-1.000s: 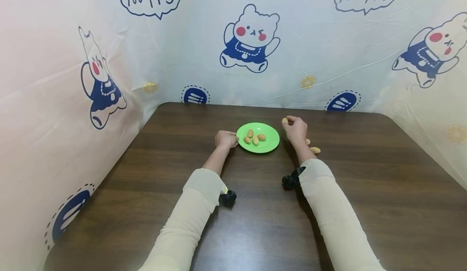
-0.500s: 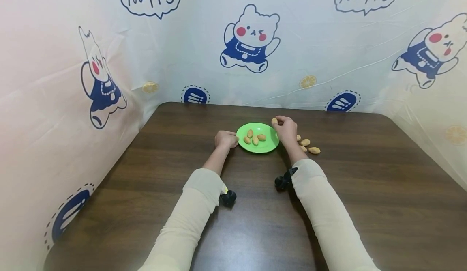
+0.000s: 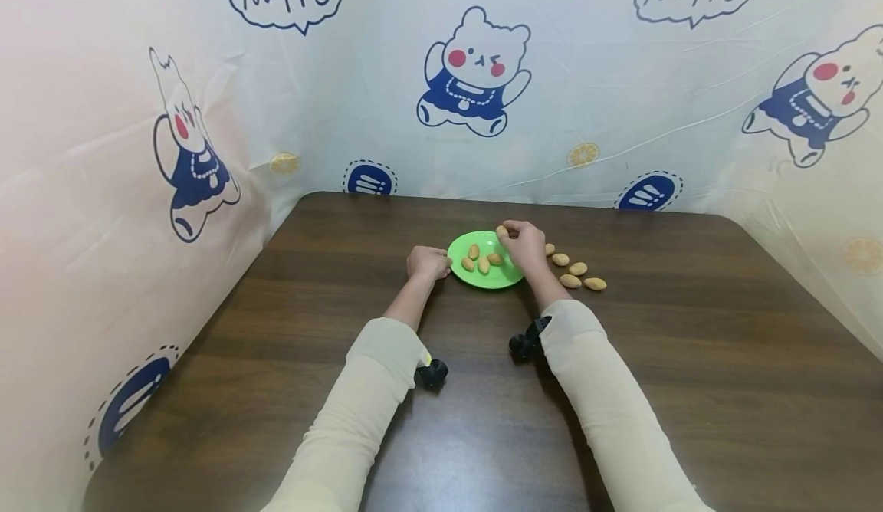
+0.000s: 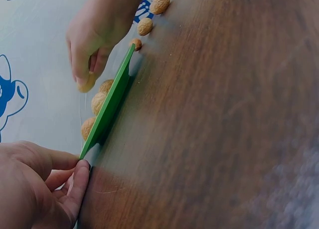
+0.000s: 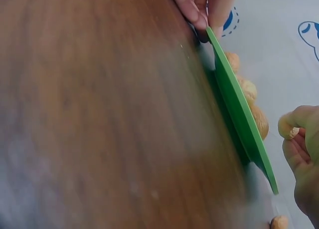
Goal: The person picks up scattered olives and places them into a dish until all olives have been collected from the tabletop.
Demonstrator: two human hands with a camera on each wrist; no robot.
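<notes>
A small green plate (image 3: 479,281) sits toward the far side of the table, with several tan, wrinkled-shelled nuts (image 3: 484,265) on it. My left hand (image 3: 428,264) pinches the plate's left rim between thumb and fingers, as the left wrist view shows from the side. Over the plate's right part, my right hand (image 3: 526,248) holds one more nut (image 3: 501,232) between thumb and fingertips. In the left wrist view this held nut (image 4: 86,83) is above the plate, apart from those lying on it. The right wrist view shows little of it behind the fingers.
Several loose nuts (image 3: 577,268) lie on the brown wooden table (image 3: 483,435) right of the plate, near my right forearm. A printed curtain (image 3: 579,75) stands behind the table's far edge and along its sides.
My right hand has moved left with the nut, from right of the plate to over its right part, uncovering loose nuts behind it. My left hand stays at the rim.
</notes>
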